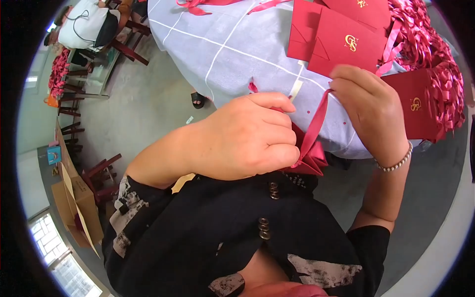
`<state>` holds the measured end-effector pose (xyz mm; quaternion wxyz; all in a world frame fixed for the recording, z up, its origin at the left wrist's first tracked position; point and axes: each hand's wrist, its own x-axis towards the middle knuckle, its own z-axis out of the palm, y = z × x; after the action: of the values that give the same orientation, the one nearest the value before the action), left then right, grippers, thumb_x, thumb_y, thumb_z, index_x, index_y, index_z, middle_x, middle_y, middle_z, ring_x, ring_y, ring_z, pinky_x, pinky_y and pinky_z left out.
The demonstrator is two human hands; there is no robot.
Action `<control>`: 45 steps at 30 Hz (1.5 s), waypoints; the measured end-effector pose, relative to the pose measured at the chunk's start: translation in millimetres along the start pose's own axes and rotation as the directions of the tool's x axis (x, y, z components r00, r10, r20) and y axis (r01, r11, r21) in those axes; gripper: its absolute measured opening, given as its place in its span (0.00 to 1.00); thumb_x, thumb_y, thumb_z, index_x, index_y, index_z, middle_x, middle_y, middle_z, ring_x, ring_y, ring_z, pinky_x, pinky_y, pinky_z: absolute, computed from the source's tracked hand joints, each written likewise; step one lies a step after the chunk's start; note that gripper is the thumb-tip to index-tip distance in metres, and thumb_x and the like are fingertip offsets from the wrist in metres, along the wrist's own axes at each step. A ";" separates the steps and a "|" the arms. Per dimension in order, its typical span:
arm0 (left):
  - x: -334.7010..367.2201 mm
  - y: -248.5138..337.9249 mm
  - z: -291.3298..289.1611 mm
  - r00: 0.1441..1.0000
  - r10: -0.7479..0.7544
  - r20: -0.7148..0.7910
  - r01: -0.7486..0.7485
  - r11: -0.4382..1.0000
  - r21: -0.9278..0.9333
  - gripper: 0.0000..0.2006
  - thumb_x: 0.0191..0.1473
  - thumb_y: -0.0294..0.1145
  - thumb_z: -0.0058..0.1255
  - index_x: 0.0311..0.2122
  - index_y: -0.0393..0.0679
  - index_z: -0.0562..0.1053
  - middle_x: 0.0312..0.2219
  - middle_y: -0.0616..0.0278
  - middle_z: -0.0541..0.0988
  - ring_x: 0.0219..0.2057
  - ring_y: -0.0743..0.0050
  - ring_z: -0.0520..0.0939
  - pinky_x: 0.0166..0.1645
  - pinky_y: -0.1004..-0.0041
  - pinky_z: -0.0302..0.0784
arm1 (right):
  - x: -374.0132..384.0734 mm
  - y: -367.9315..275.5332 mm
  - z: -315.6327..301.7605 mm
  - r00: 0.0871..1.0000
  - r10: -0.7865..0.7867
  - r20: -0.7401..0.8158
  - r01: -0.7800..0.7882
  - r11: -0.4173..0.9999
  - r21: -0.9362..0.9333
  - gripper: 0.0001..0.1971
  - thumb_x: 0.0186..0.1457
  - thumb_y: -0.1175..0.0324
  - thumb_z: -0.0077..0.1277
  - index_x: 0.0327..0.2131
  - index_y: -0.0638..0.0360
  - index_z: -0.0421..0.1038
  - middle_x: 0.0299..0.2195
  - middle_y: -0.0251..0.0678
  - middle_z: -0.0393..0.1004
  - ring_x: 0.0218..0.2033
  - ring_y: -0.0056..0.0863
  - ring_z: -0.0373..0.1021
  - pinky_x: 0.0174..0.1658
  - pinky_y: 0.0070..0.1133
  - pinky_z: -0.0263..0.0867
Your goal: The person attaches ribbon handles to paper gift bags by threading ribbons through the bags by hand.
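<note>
My left hand (257,133) is closed in front of my body, its fingers curled over a red ribbon (315,127) at the top of a small red paper bag (312,162). Most of the bag is hidden behind that hand. To the right, my right hand (368,99) pinches the same ribbon between thumb and fingers and draws it up taut. A short ribbon end (253,85) sticks up beyond the left hand. Several flat red bags (341,42) with gold lettering lie just past my right hand.
A grey-blue cloth with white lines covers the table (198,44). Bags with bunched ribbons (445,84) are heaped at its right edge. Far left, a seated person (86,24) is beside another table. Stools (101,173) and an open cardboard box (74,208) stand at left.
</note>
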<state>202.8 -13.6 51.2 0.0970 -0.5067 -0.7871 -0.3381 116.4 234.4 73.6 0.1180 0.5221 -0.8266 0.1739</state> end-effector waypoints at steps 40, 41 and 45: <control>73.6 -6.7 0.6 0.963 -0.072 -0.259 0.089 0.995 0.051 0.08 0.45 0.24 0.65 0.31 0.41 0.77 0.22 0.60 0.76 0.26 0.59 0.77 0.46 0.60 0.74 | -45.6 -0.4 3.7 0.577 0.666 -0.472 -0.016 0.587 0.809 0.15 0.63 0.73 0.52 0.51 0.68 0.71 0.41 0.33 0.76 0.34 0.12 0.68 0.34 0.11 0.63; 82.3 -8.4 1.6 0.961 -0.057 -0.270 0.072 0.996 0.048 0.08 0.45 0.24 0.65 0.31 0.41 0.77 0.22 0.60 0.76 0.26 0.59 0.77 0.46 0.60 0.74 | -53.3 -8.2 -3.3 0.548 0.693 -0.468 -0.004 0.561 0.828 0.24 0.65 0.67 0.51 0.59 0.71 0.62 0.51 0.39 0.71 0.43 0.17 0.69 0.42 0.13 0.65; 113.7 -15.5 4.1 0.917 0.173 -0.359 -0.106 0.974 0.198 0.11 0.45 0.25 0.66 0.35 0.42 0.77 0.26 0.63 0.78 0.28 0.62 0.79 0.52 0.55 0.71 | -72.0 -36.3 -10.7 0.532 0.646 -0.548 -0.014 0.653 0.757 0.35 0.53 0.63 0.67 0.58 0.72 0.63 0.52 0.41 0.72 0.50 0.25 0.70 0.52 0.24 0.68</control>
<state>137.0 68.3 97.7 0.3129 -0.4776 -0.7425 -0.3501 180.1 283.7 62.2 0.2308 0.2119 -0.6525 0.6899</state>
